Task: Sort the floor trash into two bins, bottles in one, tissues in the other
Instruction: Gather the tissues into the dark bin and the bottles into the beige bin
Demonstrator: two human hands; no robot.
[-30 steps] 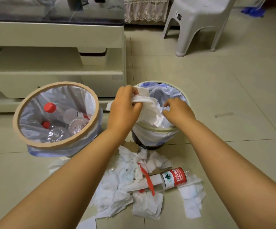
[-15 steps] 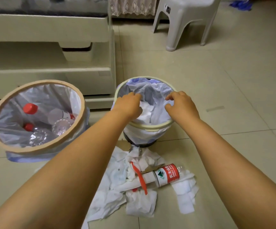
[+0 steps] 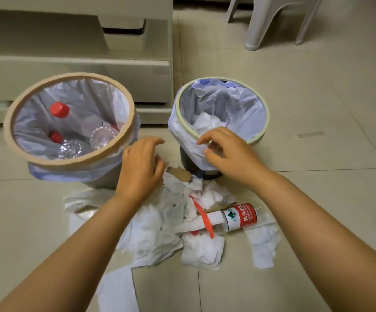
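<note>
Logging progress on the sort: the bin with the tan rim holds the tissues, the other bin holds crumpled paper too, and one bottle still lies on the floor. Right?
Not quite. The head view shows the tan-rimmed bin holding bottles, not tissues. The other bin does hold tissues, and one bottle lies on the floor.

1. I see glossy glazed floor tiles (image 3: 295, 91).
2. I note thin, crinkled plastic liners in both bins (image 3: 74, 163).
3. Soft matt paper tissues (image 3: 151, 233); clear plastic bottle (image 3: 238, 218), glossy label.

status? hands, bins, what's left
Left hand and right hand open, empty. Tissues and one bottle on floor, part-buried. Nothing blocking.
</note>
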